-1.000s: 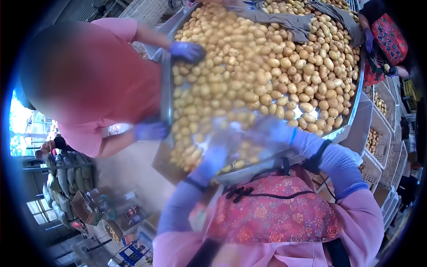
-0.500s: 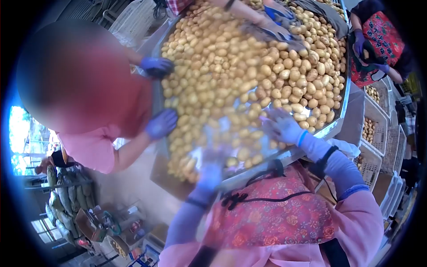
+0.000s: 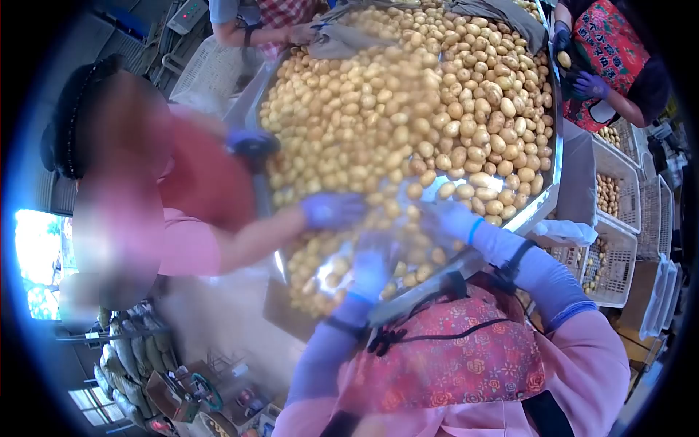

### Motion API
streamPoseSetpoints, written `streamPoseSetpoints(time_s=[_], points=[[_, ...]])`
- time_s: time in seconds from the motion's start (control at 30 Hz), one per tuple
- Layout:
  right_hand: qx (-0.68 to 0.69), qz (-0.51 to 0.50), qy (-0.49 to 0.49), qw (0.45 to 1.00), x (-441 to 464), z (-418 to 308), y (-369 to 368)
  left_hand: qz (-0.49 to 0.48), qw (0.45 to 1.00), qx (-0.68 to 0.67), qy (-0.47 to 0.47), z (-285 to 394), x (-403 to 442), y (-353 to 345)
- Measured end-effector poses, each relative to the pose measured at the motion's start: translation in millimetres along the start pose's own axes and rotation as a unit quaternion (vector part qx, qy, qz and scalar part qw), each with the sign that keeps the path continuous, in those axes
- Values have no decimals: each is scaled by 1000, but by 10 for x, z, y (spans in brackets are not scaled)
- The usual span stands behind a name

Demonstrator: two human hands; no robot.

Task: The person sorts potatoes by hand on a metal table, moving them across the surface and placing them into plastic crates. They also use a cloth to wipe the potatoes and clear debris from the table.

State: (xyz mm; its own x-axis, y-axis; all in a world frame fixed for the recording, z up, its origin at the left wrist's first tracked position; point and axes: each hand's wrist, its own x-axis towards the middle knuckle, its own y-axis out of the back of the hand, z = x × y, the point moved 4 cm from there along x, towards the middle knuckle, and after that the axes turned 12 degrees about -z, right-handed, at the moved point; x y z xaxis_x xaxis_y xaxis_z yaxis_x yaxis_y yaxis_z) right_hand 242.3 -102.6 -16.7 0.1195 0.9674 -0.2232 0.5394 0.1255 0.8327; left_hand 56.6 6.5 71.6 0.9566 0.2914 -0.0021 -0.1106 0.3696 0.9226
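Potatoes point(image 3: 480, 102) cover a metal-edged sorting table point(image 3: 535, 211), heaped on the right and smaller on the left. My left hand point(image 3: 373, 266), in a pale purple glove, is over the small potatoes near the table's front edge; its fingers are smeared by motion. To its right my right hand point(image 3: 450, 221), gloved alike with a blue band at the wrist, reaches among potatoes beside a bare shiny patch; its fingers are blurred too. Whether either hand holds a potato cannot be made out.
At the left a co-worker's gloved hand point(image 3: 333, 210) reaches over the potatoes, close to my left hand. Another person's hand point(image 3: 300, 33) is by a grey cloth point(image 3: 342, 40). A person at upper right holds a potato point(image 3: 564, 59). Crates point(image 3: 615, 273) stand at right.
The co-worker's hand at the left has reached inward over the potatoes. The grey cloth has moved left with the far person's hand. My right hand has shifted slightly down and left.
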Motion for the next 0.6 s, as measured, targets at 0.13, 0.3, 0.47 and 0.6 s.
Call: streamPoseSetpoints(time_s=[0.13, 0.3, 0.47, 0.6], points=[[-71, -53, -73, 993, -198, -351, -21, -40, 999, 22, 3, -164, 776, -69], [23, 26, 70, 997, -446, -377, 248, -234, 968, -27, 87, -244, 1379, -252], [483, 116, -20, 868, -1011, -116, 354, -66, 967, -231, -79, 172, 1318, -66], [728, 154, -63, 666, -1361, 87, 354, -169, 938, -215, -211, 1288, 1062, -236]])
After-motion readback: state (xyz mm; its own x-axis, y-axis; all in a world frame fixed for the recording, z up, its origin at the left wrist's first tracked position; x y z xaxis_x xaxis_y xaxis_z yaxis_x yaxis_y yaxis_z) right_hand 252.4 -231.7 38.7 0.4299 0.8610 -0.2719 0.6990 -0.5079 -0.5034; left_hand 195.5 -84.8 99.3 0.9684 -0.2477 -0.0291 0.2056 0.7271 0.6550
